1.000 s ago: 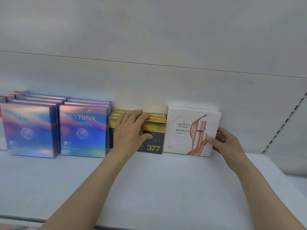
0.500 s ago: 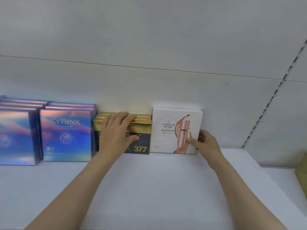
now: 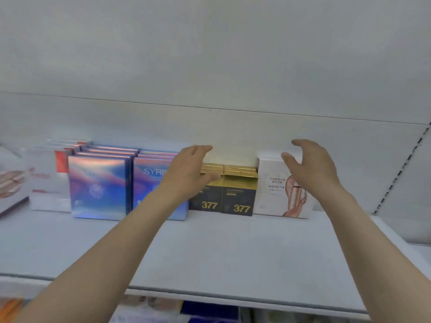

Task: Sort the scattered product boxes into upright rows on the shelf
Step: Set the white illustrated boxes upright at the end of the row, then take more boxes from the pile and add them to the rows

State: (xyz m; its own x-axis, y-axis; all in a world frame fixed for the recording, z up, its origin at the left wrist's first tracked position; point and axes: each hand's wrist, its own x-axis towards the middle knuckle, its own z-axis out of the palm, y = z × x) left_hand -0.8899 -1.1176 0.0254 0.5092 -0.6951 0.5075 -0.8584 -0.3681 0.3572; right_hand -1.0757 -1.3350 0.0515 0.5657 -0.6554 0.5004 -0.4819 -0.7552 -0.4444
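While my left hand hovers slack over the gold boxes, right hand spread before white box, upright, nearer

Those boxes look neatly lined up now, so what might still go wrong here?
The left hand hangs open right over the gold and black 377 boxes; a careless brush might tip one forward. The right hand hovers open in front of the white box, which stands last in the row with nothing on its right, so a nudge may topple it sideways.

Left hand hides the SYRINX box lettering's end; lower-shelf goods blurred
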